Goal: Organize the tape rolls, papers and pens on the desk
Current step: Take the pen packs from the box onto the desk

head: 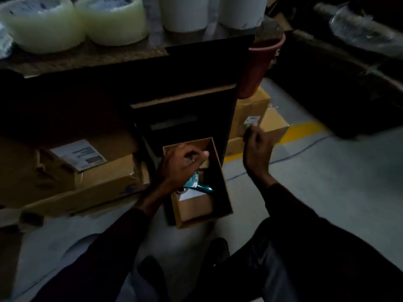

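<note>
Two clear tape rolls (41, 22) (113, 18) and two white rolls (185, 12) (242, 9) stand on the desk top (91, 55). Below it, a low drawer (220, 171) is pulled out. It holds a teal tape dispenser (199, 185) and a small cardboard box (195, 207). My left hand (181, 166) reaches into the drawer with curled fingers just above the dispenser; the dim light hides what, if anything, it holds. My right hand (257, 149) is raised to the right of the drawer, fingertips pinched on a small greenish thing (248, 126).
Labelled cardboard cartons (87, 171) lie on the floor under the desk at left, and more cartons (270, 125) sit at right. A reddish bin (257, 68) hangs by the desk's right edge. A yellow line (305, 129) crosses the grey floor. My knees are at the bottom.
</note>
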{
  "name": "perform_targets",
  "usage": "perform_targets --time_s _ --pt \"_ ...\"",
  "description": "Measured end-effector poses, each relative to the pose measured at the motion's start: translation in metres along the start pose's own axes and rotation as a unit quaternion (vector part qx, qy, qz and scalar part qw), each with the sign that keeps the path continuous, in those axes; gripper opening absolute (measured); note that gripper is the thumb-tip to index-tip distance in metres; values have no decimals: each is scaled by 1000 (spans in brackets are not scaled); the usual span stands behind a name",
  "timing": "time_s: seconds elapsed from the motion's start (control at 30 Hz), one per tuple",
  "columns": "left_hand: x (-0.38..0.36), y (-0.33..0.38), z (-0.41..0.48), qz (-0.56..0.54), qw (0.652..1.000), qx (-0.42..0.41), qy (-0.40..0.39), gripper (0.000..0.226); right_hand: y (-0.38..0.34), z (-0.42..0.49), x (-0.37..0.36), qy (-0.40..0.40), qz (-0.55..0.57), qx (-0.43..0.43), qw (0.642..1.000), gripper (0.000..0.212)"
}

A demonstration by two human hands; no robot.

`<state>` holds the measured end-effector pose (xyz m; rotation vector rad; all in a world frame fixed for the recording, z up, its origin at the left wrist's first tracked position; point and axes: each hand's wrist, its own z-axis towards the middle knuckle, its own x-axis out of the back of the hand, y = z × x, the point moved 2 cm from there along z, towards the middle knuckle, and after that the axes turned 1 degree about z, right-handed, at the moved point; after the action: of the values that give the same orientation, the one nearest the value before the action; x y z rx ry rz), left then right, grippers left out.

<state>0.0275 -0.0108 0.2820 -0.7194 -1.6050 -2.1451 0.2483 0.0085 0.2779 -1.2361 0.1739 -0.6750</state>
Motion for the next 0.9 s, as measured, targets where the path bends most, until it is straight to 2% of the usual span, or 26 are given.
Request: perform_targets --time_s 0.07,0.1,0.17,0.27,0.33,0.4,0.5,0.57,0.67,0.8,0.83,0.9 --pt "-18 -39 -8 -70 990 118 -18 22 20 -23 -11 -74 -14 -30 997 49" --pt "-25 -55 -12 -112 978 175 -2 16 28 -30 -19 -112 -21 -53 992 50" --pt "-39 -88 -19 -172 947 269 35 18 45 -34 -34 -175 -46 -100 978 50" --pt "-64 -128 -23 -241 898 367 6 23 79 -33 -53 -238 -94 -143 956 55" --pt "-82 -147 -16 -284 869 405 -25 21 106 -32 -63 -255 -123 -186 941 60" --pt "-101 -176 -14 -300 842 446 -40 30 130 -31 -75 -258 -141 -234 926 55" --pt "-117 -193 -15 -307 821 476 -79 54 157 -32 -101 -233 -100 -330 909 41" --pt "-121 -186 -11 -340 807 475 -80 70 168 -33 -117 -220 -32 -354 908 22" --pt "-129 -193 0 -399 767 500 -45 56 194 -41 -140 -189 18 -341 921 19" --pt "-149 -213 11 -433 752 497 -6 54 247 -54 -168 -165 103 -384 902 14" --pt "-157 -222 12 -433 751 498 8 53 250 -52 -171 -146 63 -387 909 15" --pt "-161 -223 17 -437 751 495 16 53 254 -60 -183 -187 61 -392 899 29"
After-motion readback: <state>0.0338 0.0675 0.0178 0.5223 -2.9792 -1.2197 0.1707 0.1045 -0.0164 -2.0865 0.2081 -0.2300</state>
